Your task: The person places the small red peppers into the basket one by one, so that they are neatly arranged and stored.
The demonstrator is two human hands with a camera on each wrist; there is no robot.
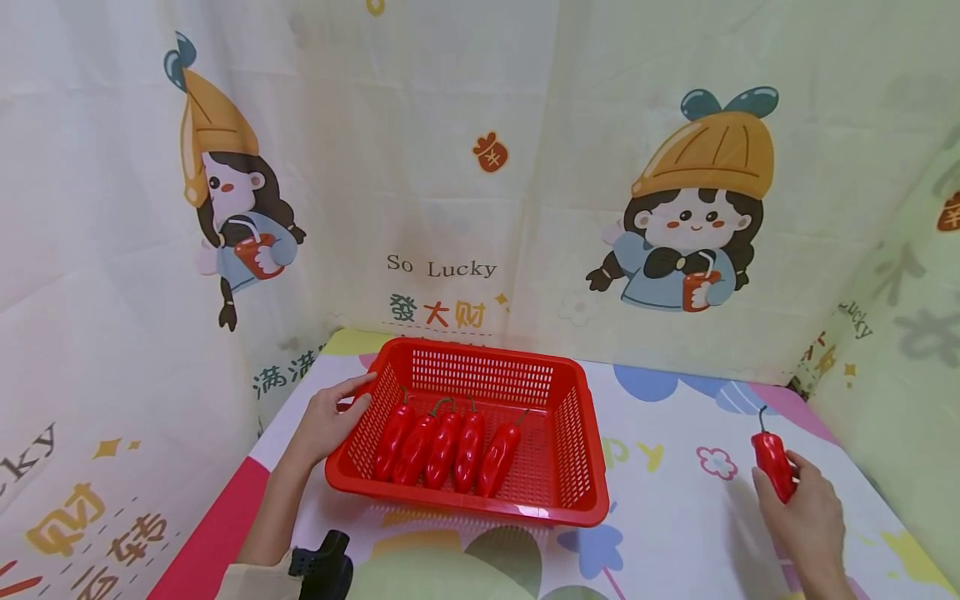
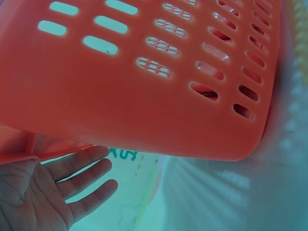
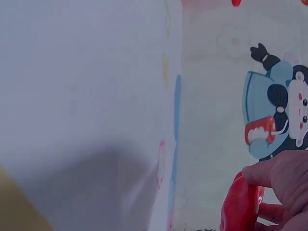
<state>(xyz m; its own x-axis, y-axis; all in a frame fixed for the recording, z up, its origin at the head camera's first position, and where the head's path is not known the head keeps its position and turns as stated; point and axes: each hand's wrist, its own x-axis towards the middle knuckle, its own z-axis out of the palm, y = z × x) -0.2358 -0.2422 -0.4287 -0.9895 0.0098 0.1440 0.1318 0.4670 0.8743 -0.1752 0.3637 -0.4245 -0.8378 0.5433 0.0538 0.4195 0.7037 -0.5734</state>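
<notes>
A red plastic basket [image 1: 525, 510] with slotted walls stands on the table. Several shiny red chili peppers [image 1: 444, 450] with green stems lie side by side in its left and middle part. My left hand [image 1: 335, 423] is at the basket's left rim; in the left wrist view, fingers [image 2: 86, 180] extend fairly straight beneath the rim, and the thumb is hidden there. Away to the right of the basket, my right hand [image 1: 808, 508] holds another red chili pepper [image 1: 774, 462] above the table, stem up. The right wrist view shows that pepper [image 3: 239, 207] pinched at the lower right.
A patterned cloth [image 1: 660, 492] covers the table. Printed curtains [image 1: 450, 208] hang behind it and along both sides, close to the table's edges. A black strap device [image 1: 326, 567] is on the left wrist.
</notes>
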